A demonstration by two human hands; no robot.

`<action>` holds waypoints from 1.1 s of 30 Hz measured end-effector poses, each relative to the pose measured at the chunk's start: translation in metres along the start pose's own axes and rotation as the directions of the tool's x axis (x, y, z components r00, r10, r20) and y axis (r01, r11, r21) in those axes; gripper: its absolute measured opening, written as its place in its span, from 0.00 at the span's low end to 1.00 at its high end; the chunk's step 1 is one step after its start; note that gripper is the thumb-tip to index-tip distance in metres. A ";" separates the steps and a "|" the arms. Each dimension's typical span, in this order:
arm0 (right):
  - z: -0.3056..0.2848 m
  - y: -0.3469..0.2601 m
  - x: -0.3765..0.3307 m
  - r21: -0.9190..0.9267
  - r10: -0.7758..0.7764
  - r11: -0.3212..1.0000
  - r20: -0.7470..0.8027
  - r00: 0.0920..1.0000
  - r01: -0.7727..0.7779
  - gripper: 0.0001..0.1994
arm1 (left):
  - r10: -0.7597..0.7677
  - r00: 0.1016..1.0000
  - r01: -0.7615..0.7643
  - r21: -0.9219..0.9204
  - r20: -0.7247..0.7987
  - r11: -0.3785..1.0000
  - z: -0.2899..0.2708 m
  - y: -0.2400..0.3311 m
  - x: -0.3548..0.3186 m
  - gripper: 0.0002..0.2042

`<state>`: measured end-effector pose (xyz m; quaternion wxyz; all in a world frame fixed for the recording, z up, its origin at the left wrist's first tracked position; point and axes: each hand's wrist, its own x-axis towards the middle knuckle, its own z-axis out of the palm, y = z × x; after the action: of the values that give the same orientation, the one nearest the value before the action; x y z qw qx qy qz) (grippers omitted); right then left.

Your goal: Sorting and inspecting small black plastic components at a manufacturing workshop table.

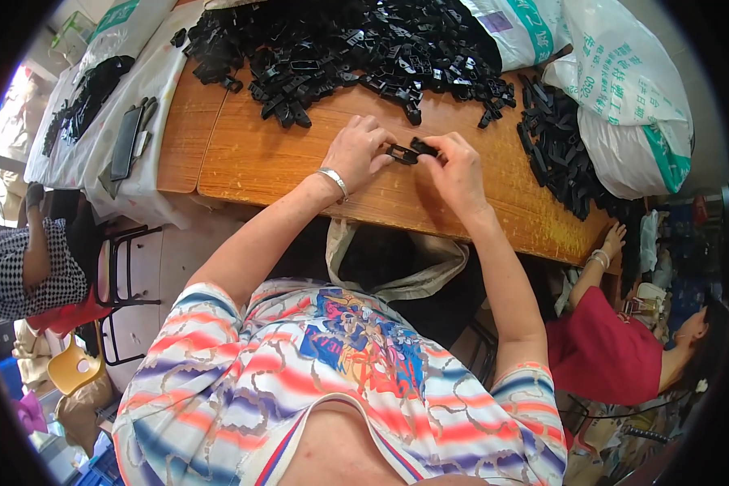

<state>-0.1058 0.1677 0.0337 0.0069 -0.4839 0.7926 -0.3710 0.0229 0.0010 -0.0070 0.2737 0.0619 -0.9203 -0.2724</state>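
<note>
Both forearms reach up over the near edge of the wooden table (243,162). The left hand (355,152) (a metal bracelet (333,180) at its wrist) curls its fingers around one end of a small black plastic clip (407,151); the right hand (455,172) pinches the other end. A heap of black parts (340,40), angular and matte, covers the far edge.

smooth, faintly shiny wooden table (243,154), orange-brown; heap of black plastic parts (340,44) with a dull gloss; the small black plastic piece (402,152) looks the same; woven white sacks (624,89), slightly glossy; shiny metal bracelet (333,179)
</note>
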 end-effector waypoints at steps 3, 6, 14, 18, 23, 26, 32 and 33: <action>0.010 -0.011 -0.003 0.024 -0.014 1.000 0.038 0.999 0.013 0.12 | -0.010 1.000 0.010 -0.013 0.016 1.000 0.000 0.000 0.001 0.12; 0.015 -0.007 -0.002 -0.005 0.009 1.000 0.031 0.999 -0.009 0.12 | -0.007 1.000 0.007 -0.013 0.005 1.000 0.002 0.001 0.002 0.12; 0.031 -0.012 -0.017 -0.459 -0.322 0.820 0.124 0.939 0.342 0.17 | 0.002 1.000 -0.002 0.006 -0.008 1.000 0.000 0.000 0.003 0.10; 0.029 -0.014 -0.014 -0.389 -0.286 0.866 0.131 0.949 0.314 0.18 | -0.005 1.000 0.005 0.037 0.000 0.999 0.002 -0.001 0.003 0.10; 0.014 -0.020 -0.044 -0.227 -0.203 0.950 0.076 0.976 0.215 0.15 | 0.077 0.956 -0.029 -0.170 0.284 0.985 -0.008 -0.015 0.001 0.11; 0.003 -0.043 -0.086 -0.131 -0.162 0.975 0.135 0.978 0.179 0.15 | 0.176 0.984 -0.174 -0.100 0.011 0.980 -0.015 -0.033 0.012 0.13; 0.003 -0.046 -0.128 -0.081 -0.190 0.974 0.225 0.956 0.213 0.18 | 0.026 0.997 -0.009 0.215 -0.075 0.976 -0.009 -0.033 0.072 0.19; 0.002 -0.046 -0.126 -0.042 -0.185 0.979 0.209 0.960 0.198 0.15 | 0.037 0.997 -0.021 0.211 -0.071 0.977 -0.004 -0.034 0.076 0.19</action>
<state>-0.0025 0.2522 0.0154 0.0369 -0.5938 0.7483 -0.2935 -0.0402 -0.0497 0.0135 0.3037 0.0874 -0.9339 -0.1671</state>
